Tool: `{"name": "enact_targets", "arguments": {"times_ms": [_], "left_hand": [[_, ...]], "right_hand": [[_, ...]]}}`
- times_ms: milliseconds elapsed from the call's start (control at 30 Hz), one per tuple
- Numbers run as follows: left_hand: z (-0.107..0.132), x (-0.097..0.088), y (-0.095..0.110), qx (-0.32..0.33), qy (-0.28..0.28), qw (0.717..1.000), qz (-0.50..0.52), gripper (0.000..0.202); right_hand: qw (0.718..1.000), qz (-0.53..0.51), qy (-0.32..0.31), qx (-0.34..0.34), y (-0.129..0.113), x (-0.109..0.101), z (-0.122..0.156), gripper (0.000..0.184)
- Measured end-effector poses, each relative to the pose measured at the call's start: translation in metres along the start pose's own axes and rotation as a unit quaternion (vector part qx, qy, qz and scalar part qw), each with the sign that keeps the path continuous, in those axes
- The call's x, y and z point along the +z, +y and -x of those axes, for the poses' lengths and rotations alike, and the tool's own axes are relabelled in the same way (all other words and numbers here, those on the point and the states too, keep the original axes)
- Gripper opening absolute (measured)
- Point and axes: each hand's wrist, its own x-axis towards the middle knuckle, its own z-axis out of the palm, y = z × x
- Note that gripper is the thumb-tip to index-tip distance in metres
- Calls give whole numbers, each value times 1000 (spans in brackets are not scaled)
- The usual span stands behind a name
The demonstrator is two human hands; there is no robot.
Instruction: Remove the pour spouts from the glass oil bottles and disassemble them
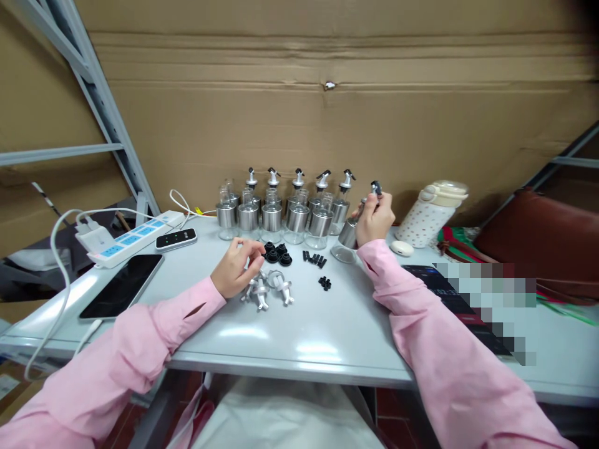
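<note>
My right hand [375,218] is closed round the neck and pourer of a steel-sleeved glass oil bottle [347,233]. That bottle leans a little, its base at the table; the pourer's black flip cap [376,186] sticks out above my fingers. My left hand [239,267] hovers with loosely curled fingers and a gap between thumb and forefinger, nothing visible in it. Just beyond its fingertips lie several black ribbed stoppers [284,259]. Silver pourer spouts [282,287] lie below them. Small black strips [314,258] and tiny black caps [324,284] sit between my hands.
Similar bottles [272,218] stand in rows at the back, several with pourers fitted. To the left are a power strip [140,240], a small black device [176,239] and a phone [122,287]. A dotted flask [431,215], white round case [401,248] and brown bag [543,243] stand right.
</note>
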Motion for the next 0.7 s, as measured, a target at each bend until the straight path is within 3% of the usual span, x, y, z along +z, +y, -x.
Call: {"name": "enact_targets", "arguments": {"times_ms": [133, 433, 700], "left_hand": [[0, 0, -1, -5, -17, 1000, 2, 12], [0, 1, -2, -9, -21, 1000, 6, 12], [-3, 1, -1, -5, -43, 999, 21, 14]], "right_hand": [[1000, 0, -6, 30, -4, -3, -7, 43], [990, 75, -52, -106, -7, -4, 0, 30], [997, -28, -71, 2, -13, -3, 0, 39]]}}
